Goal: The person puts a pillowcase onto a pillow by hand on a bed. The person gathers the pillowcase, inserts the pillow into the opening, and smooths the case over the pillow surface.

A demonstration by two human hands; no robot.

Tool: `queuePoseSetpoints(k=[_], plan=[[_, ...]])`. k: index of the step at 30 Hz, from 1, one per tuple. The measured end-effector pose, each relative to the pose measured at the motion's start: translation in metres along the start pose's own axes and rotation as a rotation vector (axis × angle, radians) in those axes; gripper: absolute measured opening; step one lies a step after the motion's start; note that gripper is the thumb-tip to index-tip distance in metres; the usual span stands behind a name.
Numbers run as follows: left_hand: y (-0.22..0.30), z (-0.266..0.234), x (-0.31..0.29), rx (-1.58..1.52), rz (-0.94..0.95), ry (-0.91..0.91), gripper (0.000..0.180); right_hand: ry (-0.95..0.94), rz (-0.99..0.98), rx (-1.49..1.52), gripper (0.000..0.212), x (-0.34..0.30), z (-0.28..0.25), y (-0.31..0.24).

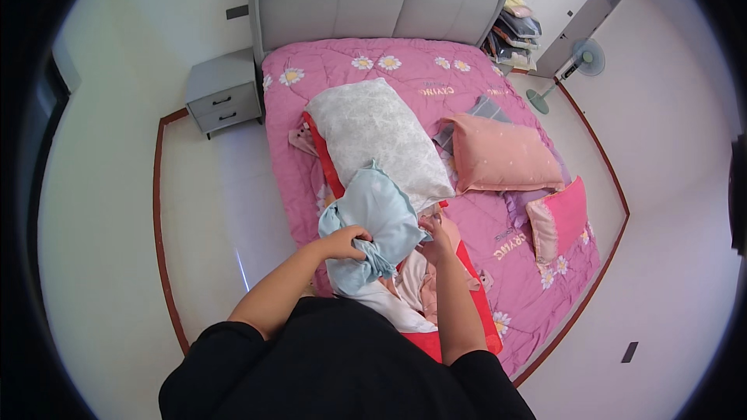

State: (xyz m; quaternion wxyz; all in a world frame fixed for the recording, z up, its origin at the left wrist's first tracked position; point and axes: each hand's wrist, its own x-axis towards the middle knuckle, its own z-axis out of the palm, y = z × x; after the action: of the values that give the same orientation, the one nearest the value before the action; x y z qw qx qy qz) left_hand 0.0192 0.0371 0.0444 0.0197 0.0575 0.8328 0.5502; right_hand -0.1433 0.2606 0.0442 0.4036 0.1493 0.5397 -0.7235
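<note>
Smooth blue pillowcase [380, 211] bulges, left fingers [359, 233] and right fingers [431, 225] pinching creased cloth.

A grey nightstand [224, 92] (two-drawered); a green fan [589, 57] near a door [577, 29].

Lt-blue cloth [377, 206], pink flwr quilt [327, 66]

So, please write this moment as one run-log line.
left hand: grips light-blue pillow | right hand: at its right edge | pale-grey pillow: lies beyond
</note>
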Motion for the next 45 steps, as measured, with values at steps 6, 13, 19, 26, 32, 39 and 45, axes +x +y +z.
queuePoseSetpoints(k=[6, 13, 19, 26, 32, 39, 45], plan=[[-0.025, -0.005, 0.018, -0.119, -0.442, 0.434, 0.031, -0.103, 0.191, -0.232, 0.033, 0.018, -0.023, 0.084], [-0.065, 0.014, 0.021, 0.403, -0.728, 0.434, 0.035, -0.106, -0.18, 0.024, 0.037, 0.001, 0.046, 0.108], [-0.084, 0.017, 0.012, 0.239, -0.464, 0.503, 0.021, 0.009, -0.269, 0.019, 0.029, 0.006, 0.035, 0.118], [-0.084, 0.018, -0.014, -0.221, -0.473, 0.61, 0.017, 0.296, -0.48, -1.116, 0.024, 0.054, -0.002, 0.166], [-0.094, 0.017, -0.014, -0.103, -0.404, 0.616, 0.018, 0.297, -0.568, -0.357, 0.032, 0.047, 0.005, 0.121], [-0.079, 0.026, 0.001, 0.175, -0.32, 0.541, 0.018, -0.134, -0.578, -0.751, 0.041, -0.023, 0.038, -0.004], [-0.066, 0.033, 0.014, 0.3, -0.239, 0.501, 0.017, 0.177, -0.6, -1.236, 0.038, -0.011, 0.055, -0.005]])
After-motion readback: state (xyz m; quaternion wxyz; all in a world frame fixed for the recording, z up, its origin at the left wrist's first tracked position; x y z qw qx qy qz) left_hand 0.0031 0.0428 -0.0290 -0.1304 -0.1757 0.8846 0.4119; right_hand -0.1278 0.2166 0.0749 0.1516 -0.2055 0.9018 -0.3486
